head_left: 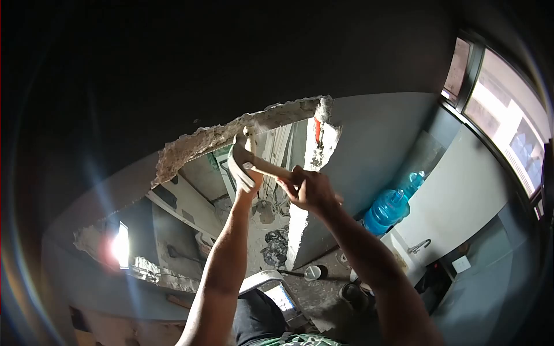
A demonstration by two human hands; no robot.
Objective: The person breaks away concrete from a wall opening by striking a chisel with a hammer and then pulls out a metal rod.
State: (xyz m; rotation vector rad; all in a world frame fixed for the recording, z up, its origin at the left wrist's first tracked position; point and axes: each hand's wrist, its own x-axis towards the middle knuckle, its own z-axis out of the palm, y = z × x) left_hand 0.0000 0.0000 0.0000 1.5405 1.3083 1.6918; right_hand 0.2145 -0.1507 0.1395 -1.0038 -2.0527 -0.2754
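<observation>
Reached the broken concrete edge [199,141]; gripped a wooden handle [270,168] in the right hand [311,190], a curved white piece [235,167] in the left hand [247,180] (water jugs [386,210] behind).

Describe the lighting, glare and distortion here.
Head view: heavy fisheye bending, the upper half nearly black. Head view: a bright opening low left throws flare streaks; the window at right is blown out. Head view: the left hand on a white curved piece and the right hand on a tan handle are lit.
</observation>
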